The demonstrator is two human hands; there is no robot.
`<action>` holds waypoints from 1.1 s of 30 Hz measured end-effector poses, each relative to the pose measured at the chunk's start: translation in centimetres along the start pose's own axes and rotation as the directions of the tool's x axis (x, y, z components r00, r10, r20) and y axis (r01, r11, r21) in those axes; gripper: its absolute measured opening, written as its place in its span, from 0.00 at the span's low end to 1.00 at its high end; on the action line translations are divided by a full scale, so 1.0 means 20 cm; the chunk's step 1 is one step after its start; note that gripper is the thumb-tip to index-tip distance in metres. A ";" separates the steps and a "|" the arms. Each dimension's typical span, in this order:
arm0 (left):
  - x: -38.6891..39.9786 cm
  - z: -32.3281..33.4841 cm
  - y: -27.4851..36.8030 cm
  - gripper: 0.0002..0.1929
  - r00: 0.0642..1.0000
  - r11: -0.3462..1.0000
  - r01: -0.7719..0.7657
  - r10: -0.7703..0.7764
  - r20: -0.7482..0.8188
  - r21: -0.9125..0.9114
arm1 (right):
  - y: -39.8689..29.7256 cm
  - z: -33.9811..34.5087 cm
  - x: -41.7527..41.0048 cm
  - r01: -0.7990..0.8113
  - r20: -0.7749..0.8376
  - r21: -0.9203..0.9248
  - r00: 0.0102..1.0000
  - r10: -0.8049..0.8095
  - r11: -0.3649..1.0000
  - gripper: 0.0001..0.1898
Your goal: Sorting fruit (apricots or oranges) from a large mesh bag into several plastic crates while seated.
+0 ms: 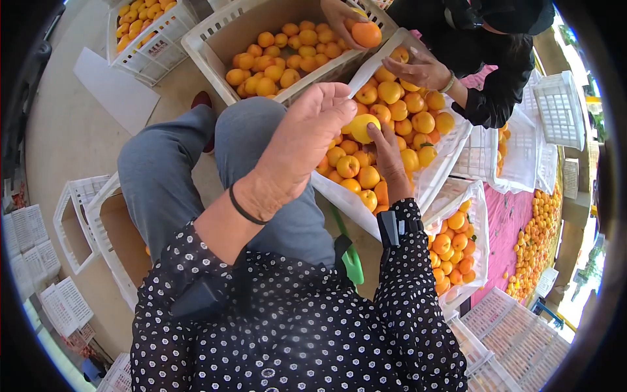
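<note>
My left hand (306,134) is raised above my knee, its fingers loosely curled, with nothing visible in it. A dark band circles that wrist. My right hand (390,156) grips a yellow apricot (362,128) between thumb and fingers, over a white-lined crate (338,201) heaped with orange-yellow apricots (348,166). Beyond my knees, a cardboard-lined white plastic crate (208,46) holds more apricots (274,63) in a looser layer. Across the heap, a co-worker's hand (345,24) holds an orange apricot (366,34); their other hand (419,68) reaches over the fruit.
Another lined crate of apricots (453,250) stands to my right, near a pink sheet (507,230) with loose fruit beyond. At my left is a cardboard-lined crate (120,235). A full crate (159,49) and a white sheet (115,90) lie ahead left. Something green (351,262) is beside my lap.
</note>
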State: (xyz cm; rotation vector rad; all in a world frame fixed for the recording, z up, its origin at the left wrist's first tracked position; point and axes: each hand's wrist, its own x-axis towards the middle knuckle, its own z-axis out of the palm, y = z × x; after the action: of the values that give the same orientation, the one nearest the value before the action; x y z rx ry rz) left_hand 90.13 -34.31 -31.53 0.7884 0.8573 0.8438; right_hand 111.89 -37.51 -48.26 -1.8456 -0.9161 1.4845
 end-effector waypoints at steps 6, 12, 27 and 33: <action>0.11 0.04 -0.27 0.20 0.885 0.806 0.438 -0.463 0.036 -0.398 | -0.11 -0.06 -0.18 0.370 0.052 0.513 0.887 -0.459 0.774 0.32; 0.14 -0.05 -0.32 0.15 0.943 0.751 0.330 -0.293 0.160 -0.572 | 0.23 0.09 -0.03 0.320 0.219 -0.817 0.942 -0.256 0.479 0.24; 0.12 0.01 -0.25 0.19 0.913 0.825 0.406 -0.353 0.203 -0.392 | -0.29 0.00 -0.24 0.357 -0.091 0.618 0.917 -0.387 0.700 0.29; 0.15 -0.12 0.08 0.26 0.894 0.735 0.401 -0.184 0.408 -0.547 | -0.62 0.10 -0.25 0.667 0.008 0.437 0.668 -0.744 0.603 0.34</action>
State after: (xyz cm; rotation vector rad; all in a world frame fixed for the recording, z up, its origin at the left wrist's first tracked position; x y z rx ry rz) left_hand 88.73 -30.41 -32.28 0.1769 0.3399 0.6191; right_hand 107.42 -34.31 -35.90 -0.8560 -1.1538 1.1982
